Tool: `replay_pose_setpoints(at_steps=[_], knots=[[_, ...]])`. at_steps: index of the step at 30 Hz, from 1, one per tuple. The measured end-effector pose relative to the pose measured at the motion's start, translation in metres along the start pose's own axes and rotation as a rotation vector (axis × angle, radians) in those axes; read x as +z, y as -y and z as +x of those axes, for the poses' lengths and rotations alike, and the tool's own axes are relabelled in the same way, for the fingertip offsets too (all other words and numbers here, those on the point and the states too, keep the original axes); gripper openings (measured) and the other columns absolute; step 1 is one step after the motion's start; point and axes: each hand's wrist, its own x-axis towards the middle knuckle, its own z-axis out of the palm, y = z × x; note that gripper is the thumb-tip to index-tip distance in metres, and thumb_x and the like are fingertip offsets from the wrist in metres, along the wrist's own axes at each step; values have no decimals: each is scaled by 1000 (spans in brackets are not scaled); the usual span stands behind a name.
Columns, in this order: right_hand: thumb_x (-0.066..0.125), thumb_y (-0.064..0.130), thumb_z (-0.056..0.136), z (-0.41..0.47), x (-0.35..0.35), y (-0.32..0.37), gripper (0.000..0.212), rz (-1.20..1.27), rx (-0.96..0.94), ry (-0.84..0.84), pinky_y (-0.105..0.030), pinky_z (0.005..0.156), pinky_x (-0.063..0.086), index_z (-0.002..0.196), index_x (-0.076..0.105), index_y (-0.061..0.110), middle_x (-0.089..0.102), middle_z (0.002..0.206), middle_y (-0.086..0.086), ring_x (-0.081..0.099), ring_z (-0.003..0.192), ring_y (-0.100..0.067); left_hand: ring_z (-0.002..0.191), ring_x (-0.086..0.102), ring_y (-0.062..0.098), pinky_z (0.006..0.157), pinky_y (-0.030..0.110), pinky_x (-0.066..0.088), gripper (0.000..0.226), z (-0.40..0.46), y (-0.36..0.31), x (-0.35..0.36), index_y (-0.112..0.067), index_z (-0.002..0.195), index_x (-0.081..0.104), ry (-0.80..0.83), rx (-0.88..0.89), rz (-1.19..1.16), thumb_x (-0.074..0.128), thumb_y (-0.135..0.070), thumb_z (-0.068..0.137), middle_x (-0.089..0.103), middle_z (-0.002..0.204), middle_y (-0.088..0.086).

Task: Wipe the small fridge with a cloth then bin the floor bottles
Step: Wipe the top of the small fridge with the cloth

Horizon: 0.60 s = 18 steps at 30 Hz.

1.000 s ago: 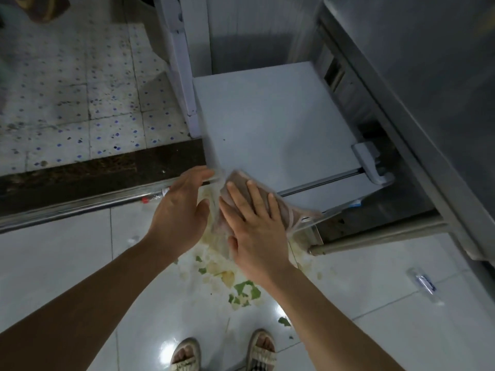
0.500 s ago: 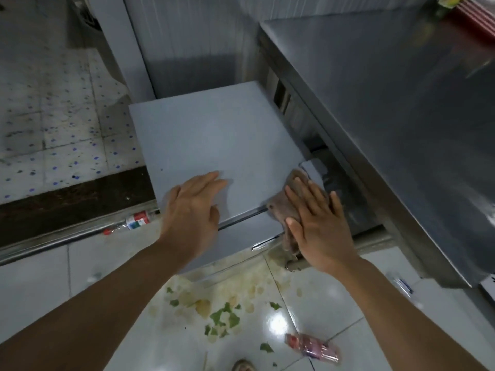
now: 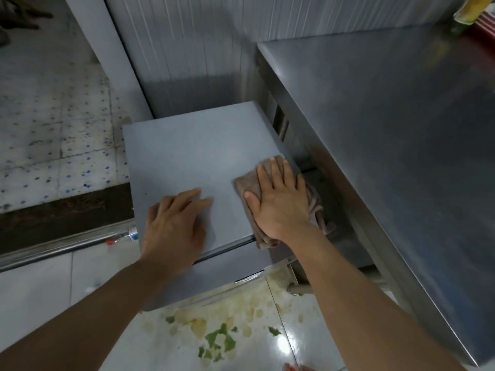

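Observation:
The small grey fridge [image 3: 192,156] stands low between a wall panel and a steel counter. My right hand [image 3: 281,199] lies flat on a brown cloth [image 3: 247,184] and presses it onto the right side of the fridge top; part of the cloth hangs over the right edge. My left hand [image 3: 174,226] rests flat, fingers together, on the front left of the top and holds nothing. A clear bottle [image 3: 122,236] with a red cap lies on the floor by the metal threshold, left of the fridge. A pink bottle [image 3: 296,367] shows at the bottom edge, mostly cut off.
A tall stainless steel counter [image 3: 388,145] fills the right side, close against the fridge. Green and yellow food scraps [image 3: 217,336] and stains lie on the glossy white tiles in front. A metal threshold rail [image 3: 53,250] runs left, with speckled tiles beyond.
My right hand has slid the cloth from the front edge back onto the right side of the fridge top. My left hand has moved further onto the top. The view has shifted closer.

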Motion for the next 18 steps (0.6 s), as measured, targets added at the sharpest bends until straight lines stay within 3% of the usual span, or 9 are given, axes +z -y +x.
replay_pose_setpoints(at_steps=[6,9,11,14,18], knots=[[1,51,95,-16,3,-3,64,4,-36,-37,-46,112,-16,151,-8,21,-14,159,-7,-18,145,-27,104,53,37,91,46,35,37,26,6,-9,-15,100,69,-22,25,1,52,-22,68,61,115,9],[1,48,95,-42,9,-6,62,18,23,-92,-46,115,-7,152,4,22,-2,160,-7,-2,147,-28,125,40,33,102,46,26,39,58,22,-12,-20,118,62,-8,0,47,58,-18,79,49,136,6],[2,50,96,-25,6,-6,63,26,71,-54,-46,115,-3,152,0,20,-4,160,-10,1,147,-31,134,28,29,107,47,20,46,82,35,-12,-25,130,51,23,-9,84,57,-20,85,36,148,2],[8,57,95,21,2,0,72,31,151,10,-48,116,6,150,-10,16,-11,158,-17,-1,145,-38,139,19,26,110,50,15,48,114,53,-13,-31,138,40,83,-43,140,50,-31,91,24,154,-1],[13,64,91,59,1,6,78,32,162,14,-53,113,15,151,-8,18,-6,158,-19,3,142,-43,139,17,26,110,51,14,48,142,67,-15,-31,141,36,83,-53,162,44,-36,94,23,154,0]])
